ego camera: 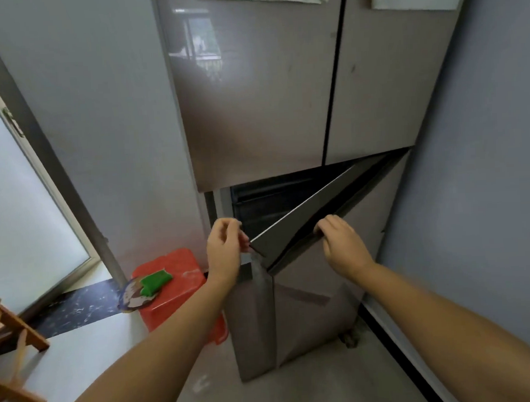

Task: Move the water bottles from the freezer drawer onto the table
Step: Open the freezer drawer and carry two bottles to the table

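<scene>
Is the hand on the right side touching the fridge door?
Touching. The head view shows the right hand with its fingers curled over the top edge of the half-open lower freezer door, with no gap between them.

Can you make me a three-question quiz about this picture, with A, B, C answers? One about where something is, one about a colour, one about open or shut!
1. Where is the green thing?
A. on the red stool
B. in the freezer
C. in a hand

2. What colour is the plastic stool?
A. blue
B. red
C. yellow

3. The lower freezer door is
A. shut
B. missing
C. partly open

Answers:
1 A, it lies on the stool's top.
2 B, the stool is bright red.
3 C, both hands, left and right, hold its edge and dark drawers show behind.
</scene>
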`<state>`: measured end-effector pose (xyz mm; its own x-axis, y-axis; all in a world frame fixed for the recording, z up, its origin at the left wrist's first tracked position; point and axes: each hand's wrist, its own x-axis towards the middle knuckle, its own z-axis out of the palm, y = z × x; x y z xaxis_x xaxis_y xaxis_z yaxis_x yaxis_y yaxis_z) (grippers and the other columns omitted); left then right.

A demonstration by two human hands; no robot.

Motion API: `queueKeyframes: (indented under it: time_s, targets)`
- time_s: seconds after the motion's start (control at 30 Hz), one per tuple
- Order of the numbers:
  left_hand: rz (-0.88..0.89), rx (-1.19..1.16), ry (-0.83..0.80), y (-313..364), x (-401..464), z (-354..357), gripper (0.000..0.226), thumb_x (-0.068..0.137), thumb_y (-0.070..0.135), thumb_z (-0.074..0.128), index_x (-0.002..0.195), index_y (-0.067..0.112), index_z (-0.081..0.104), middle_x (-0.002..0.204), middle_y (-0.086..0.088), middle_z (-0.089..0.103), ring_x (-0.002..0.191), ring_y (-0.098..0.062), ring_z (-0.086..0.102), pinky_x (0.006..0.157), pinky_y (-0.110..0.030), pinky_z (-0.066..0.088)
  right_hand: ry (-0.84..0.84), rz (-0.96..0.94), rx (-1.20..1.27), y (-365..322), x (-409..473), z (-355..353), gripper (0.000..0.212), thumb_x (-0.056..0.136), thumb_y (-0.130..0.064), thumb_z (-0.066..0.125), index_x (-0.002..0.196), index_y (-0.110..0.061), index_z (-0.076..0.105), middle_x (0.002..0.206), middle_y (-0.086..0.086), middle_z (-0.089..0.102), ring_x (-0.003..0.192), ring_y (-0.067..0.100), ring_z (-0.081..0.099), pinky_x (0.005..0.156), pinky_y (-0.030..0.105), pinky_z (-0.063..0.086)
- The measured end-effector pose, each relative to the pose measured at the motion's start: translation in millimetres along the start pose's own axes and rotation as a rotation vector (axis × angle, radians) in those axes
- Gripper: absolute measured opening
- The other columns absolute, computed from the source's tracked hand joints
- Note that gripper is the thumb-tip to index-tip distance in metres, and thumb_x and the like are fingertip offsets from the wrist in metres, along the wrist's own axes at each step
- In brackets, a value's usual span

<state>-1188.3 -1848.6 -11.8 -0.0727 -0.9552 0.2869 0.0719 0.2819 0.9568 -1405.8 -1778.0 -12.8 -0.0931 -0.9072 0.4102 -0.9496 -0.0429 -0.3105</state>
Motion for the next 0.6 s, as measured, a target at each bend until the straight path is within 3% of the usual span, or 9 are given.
queueKeyframes:
  time_s: [0.1,0.2,0.3,0.33,0.43,0.5,0.6]
  targets:
    - [0.004,0.114,-0.276,18,-7,40,0.031,0.097,0.0,0.037,0.084,0.019,0.059,0.072,-0.002,0.058,0.064,-0.008,0.056,0.059,-0.019,0.05,0.034,0.077,0.13,16,-40,-33,0.022,0.082,0.01,0.046,0.089,-0.001,0.064,0.096,0.014,0.06,0.094,0.028,0.056,0.082,0.026,0.039]
    - [0.105,0.313,-0.46,28,-27,92,0.039,0.09,-0.006,0.035,0.087,0.021,0.063,0.081,0.001,0.061,0.078,-0.013,0.058,0.071,-0.025,0.051,0.191,0.172,0.173,34,-86,-75,0.022,0.082,0.011,0.048,0.081,0.001,0.068,0.09,0.016,0.063,0.087,0.027,0.06,0.081,0.025,0.044]
    - [0.316,0.573,-0.57,26,-46,146,0.045,0.086,-0.007,0.04,0.119,0.016,0.06,0.114,-0.002,0.06,0.107,-0.017,0.056,0.09,-0.026,0.044,0.291,0.318,0.196,46,-122,-120,0.02,0.09,-0.001,0.049,0.098,-0.002,0.068,0.103,0.015,0.06,0.095,0.025,0.059,0.082,0.014,0.037]
    - [0.395,0.633,-0.646,27,-56,177,0.052,0.086,-0.006,0.042,0.131,0.018,0.052,0.13,-0.003,0.053,0.119,-0.018,0.05,0.096,-0.026,0.04,0.237,0.377,0.174,55,-138,-139,0.025,0.095,-0.012,0.049,0.112,-0.004,0.064,0.115,0.013,0.057,0.105,0.024,0.057,0.089,0.017,0.037]
    - [0.702,0.861,-0.873,27,-68,235,0.069,0.088,0.003,0.052,0.149,0.023,0.026,0.157,-0.005,0.023,0.144,-0.023,0.02,0.114,-0.033,0.024,-0.226,0.496,0.049,63,-158,-166,0.069,0.094,-0.048,0.046,0.147,-0.008,0.027,0.146,0.011,0.038,0.13,0.024,0.042,0.106,0.033,0.036]
    - [0.873,0.967,-1.016,31,-81,278,0.073,0.087,0.01,0.055,0.15,0.021,0.02,0.159,-0.006,0.015,0.147,-0.023,0.01,0.12,-0.04,0.014,-0.447,0.564,-0.035,77,-169,-181,0.086,0.093,-0.052,0.045,0.153,-0.01,-0.001,0.156,0.011,0.02,0.138,0.027,0.033,0.111,0.038,0.033]
    - [0.938,0.957,-1.1,34,-100,345,0.072,0.084,0.013,0.054,0.148,0.022,0.022,0.158,-0.002,0.017,0.148,-0.02,0.008,0.119,-0.044,0.002,-0.513,0.68,-0.147,120,-184,-208,0.079,0.097,-0.045,0.037,0.151,-0.015,-0.013,0.16,0.009,0.004,0.142,0.029,0.022,0.114,0.044,0.026]
